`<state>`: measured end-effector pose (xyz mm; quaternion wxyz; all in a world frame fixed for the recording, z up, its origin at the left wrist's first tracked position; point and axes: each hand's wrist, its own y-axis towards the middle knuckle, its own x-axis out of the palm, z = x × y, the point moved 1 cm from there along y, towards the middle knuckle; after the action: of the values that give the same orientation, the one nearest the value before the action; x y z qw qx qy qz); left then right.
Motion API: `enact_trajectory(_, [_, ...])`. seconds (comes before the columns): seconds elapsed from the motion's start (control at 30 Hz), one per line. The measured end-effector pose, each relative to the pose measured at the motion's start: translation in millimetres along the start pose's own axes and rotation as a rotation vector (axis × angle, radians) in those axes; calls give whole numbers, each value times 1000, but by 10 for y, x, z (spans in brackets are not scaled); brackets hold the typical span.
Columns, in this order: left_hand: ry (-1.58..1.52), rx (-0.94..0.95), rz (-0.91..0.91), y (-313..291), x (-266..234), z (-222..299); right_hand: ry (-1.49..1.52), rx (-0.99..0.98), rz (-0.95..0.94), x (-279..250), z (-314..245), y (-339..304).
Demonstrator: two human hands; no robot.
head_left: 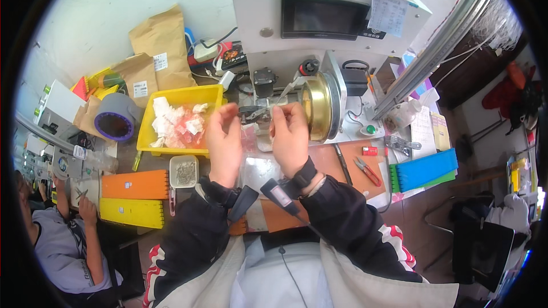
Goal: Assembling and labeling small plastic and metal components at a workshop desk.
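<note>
My left hand [224, 147] is raised just right of a yellow bin [149, 131], its fingers loosely bent and thumb apart; I see nothing between them. White and pink crumpled pieces [181, 124] fill the bin. My right hand [290, 144] is beside the brass-coloured round drum [315, 107] of a white machine [257, 11], fingers closed together near a thin metal arm [290, 90]. Whatever those fingers hold is too small to make out. Between my hands lies a pinkish, see-through piece [249, 137], partly hidden. Both wrists wear black bands with cables.
A small tray of grey bits [184, 171] stands left of my left wrist. Orange [134, 185] and yellow [131, 211] toothed boards lie beyond. Red-handled cutters [368, 172], a black pen [343, 162] and a blue board [427, 169] are to the right. A co-worker [68, 239] sits far left.
</note>
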<state>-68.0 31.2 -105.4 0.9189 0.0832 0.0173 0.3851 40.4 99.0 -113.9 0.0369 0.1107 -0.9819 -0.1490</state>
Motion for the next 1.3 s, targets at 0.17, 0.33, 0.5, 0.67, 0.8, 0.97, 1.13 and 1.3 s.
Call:
enact_trajectory(0.17, [467,490,-173,148,115,359,475,374,-88,9,-98,4])
enact_trajectory(0.33, [680,783,-205,164,163,471,325,124,-184,-45,87,27])
enact_trajectory(0.5, [738,866,-205,-275,52,649,585,375,-299,-284,-269,-340])
enact_trajectory(0.67, [644,746,-224,-516,126,520,559,377,-334,-436,-182,-483])
enact_trajectory(0.8, [525,634,-193,-520,65,542,651,387,-353,-286,-169,-410])
enact_trajectory(0.97, [537,832,-276,-440,138,433,648,516,-377,-524,-308,-440])
enact_trajectory(1.13, [513,1016,-256,-424,241,251,204,487,-585,-1313,-484,-606])
enact_trajectory(1.3, [463,954,-240,-411,95,111,-10,402,157,-2308,-537,-353])
